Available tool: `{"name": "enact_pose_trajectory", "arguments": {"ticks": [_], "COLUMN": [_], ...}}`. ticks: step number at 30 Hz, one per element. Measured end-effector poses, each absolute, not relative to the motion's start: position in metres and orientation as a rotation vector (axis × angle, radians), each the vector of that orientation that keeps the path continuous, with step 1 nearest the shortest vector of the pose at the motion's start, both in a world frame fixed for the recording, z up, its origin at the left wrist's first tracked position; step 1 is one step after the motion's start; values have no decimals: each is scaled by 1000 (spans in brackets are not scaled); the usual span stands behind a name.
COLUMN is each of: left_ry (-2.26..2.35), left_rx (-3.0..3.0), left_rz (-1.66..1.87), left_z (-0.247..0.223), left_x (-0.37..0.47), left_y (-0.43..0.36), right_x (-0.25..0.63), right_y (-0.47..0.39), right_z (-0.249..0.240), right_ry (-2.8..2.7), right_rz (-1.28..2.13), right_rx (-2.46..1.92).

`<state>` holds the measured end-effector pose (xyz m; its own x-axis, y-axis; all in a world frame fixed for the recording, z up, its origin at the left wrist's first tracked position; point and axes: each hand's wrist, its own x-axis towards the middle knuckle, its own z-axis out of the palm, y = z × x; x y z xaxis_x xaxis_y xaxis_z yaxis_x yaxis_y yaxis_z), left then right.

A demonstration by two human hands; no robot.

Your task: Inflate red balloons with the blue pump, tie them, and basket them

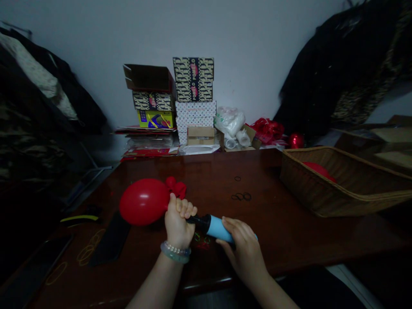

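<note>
A red balloon (144, 201), partly inflated, points left from my left hand (179, 219). The fingers of that hand are wrapped round the balloon's neck at the black nozzle end of a hand pump (219, 228); the join is hidden in the fist. My right hand (243, 244) is closed round the pump's light blue barrel, close to its far end. The pump tilts down to the right above the table. Just behind the balloon lie limp red balloons (177, 186).
A wicker basket (317, 206) with a red balloon (319, 171) inside stands at the right of the dark wooden table (206, 171). Black bands (241, 196) and yellow rubber bands (86, 253) lie about. Stacked boxes (195, 103) stand behind. A dark flat object (111, 240) is at left.
</note>
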<state>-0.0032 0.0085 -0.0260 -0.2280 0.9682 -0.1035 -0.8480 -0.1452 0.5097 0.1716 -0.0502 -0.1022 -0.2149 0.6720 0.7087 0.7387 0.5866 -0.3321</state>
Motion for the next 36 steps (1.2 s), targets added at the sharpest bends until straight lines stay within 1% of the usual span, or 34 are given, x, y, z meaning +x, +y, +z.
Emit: {"name": "enact_pose_trajectory", "arguments": {"ticks": [12, 25, 36], "left_ry": [583, 547, 556], "left_rx": [310, 212, 237], "left_rz": [1752, 1862, 1845], "left_z": [-22, -7, -14], "left_x": [-7, -64, -45], "left_y": [7, 19, 17], "right_x": [172, 194, 195], "right_y": [-47, -38, -41], "right_z": [-101, -104, -104], "right_ry": [-1959, -1996, -1957], "right_rz": [-19, -88, -149], "right_rx": [-1166, -1192, -1158]}}
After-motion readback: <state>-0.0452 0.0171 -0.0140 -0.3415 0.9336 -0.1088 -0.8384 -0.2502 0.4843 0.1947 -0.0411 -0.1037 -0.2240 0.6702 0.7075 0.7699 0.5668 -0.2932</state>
